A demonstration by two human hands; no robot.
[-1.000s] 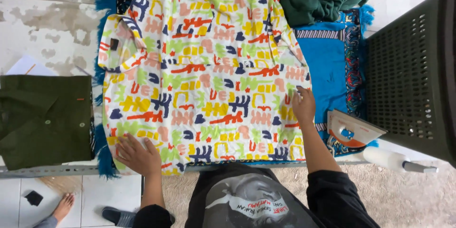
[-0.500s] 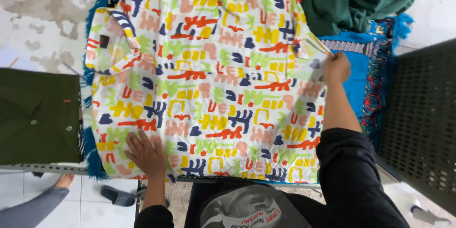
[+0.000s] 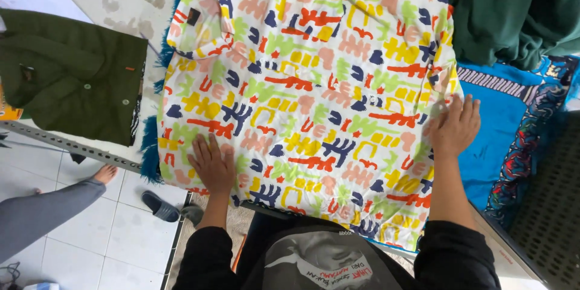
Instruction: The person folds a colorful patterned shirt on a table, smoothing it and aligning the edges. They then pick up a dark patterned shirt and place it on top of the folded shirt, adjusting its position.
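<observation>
A white shirt with bright red, yellow, green and blue shapes (image 3: pixel 314 84) lies spread flat over a blue patterned cloth (image 3: pixel 501 139) on the table. My left hand (image 3: pixel 211 164) presses flat on the shirt's near left part, fingers apart. My right hand (image 3: pixel 456 125) rests flat on the shirt's right edge, fingers spread, holding nothing.
A folded dark green shirt (image 3: pixel 72 75) lies at the left on the table. A dark green garment (image 3: pixel 513 12) is heaped at the top right. A dark perforated basket (image 3: pixel 556 205) stands at the right. Another person's leg and bare foot (image 3: pixel 54 199) and a sandal (image 3: pixel 158 206) are on the tiled floor.
My right hand has let go of the raised shirt edge and now lies flat on it. My left hand stayed pressed on the near left part. The view shifted.
</observation>
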